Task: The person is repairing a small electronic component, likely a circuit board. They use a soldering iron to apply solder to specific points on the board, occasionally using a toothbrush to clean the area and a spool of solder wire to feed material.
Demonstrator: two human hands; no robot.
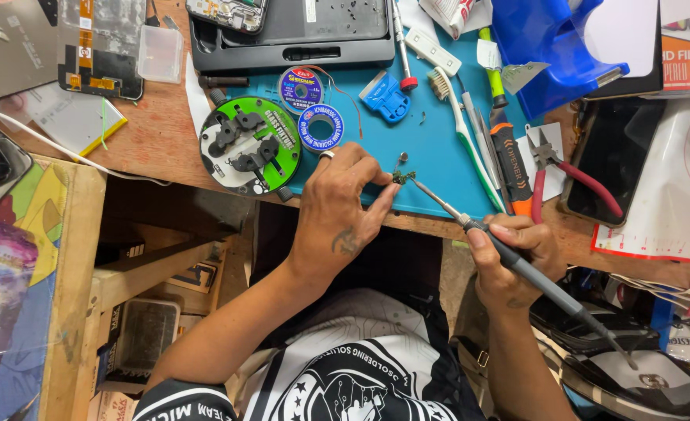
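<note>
The left hand (337, 214) pinches a tiny green circuit-board fragment (400, 177) between thumb and fingertips, over the blue rubber work mat (431, 148) at the near edge of the wooden tabletop (157, 140). The right hand (512, 261) is wrapped around a dark-handled soldering iron (509, 253), whose metal tip points toward ten o'clock and touches the fragment. A round green-and-white holder (250, 145) lies at nine o'clock from the fragment, and red-handled pliers (567, 173) at three o'clock.
</note>
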